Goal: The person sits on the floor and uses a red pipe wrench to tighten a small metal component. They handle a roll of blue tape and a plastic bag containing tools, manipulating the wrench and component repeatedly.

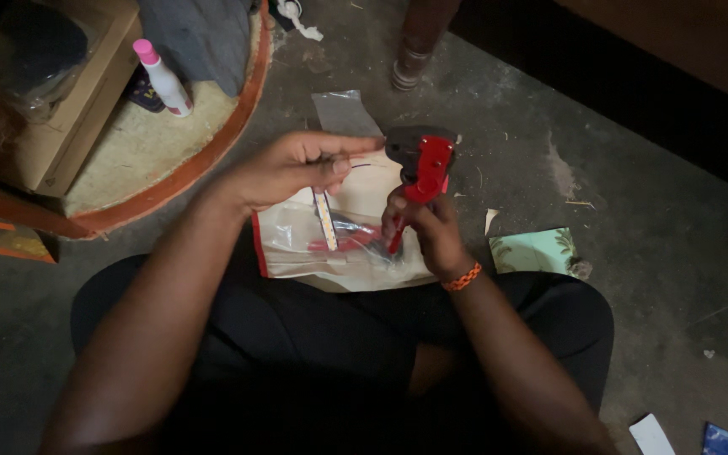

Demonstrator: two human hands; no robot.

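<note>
Both forearms are stretched forward over the crossed legs, with the left hand (pixel 292 168) held palm-down, thumb and fingertips pinched together right beside the right hand (pixel 423 227), which is curled tight into a fist, wrist bent up a bit.

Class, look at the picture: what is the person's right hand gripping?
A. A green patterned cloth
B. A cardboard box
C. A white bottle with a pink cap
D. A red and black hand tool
D: the right hand is closed around the handle of the red and black hand tool, held upright over the clear plastic bag, while the left hand pinches something thin next to the tool's head.
</note>
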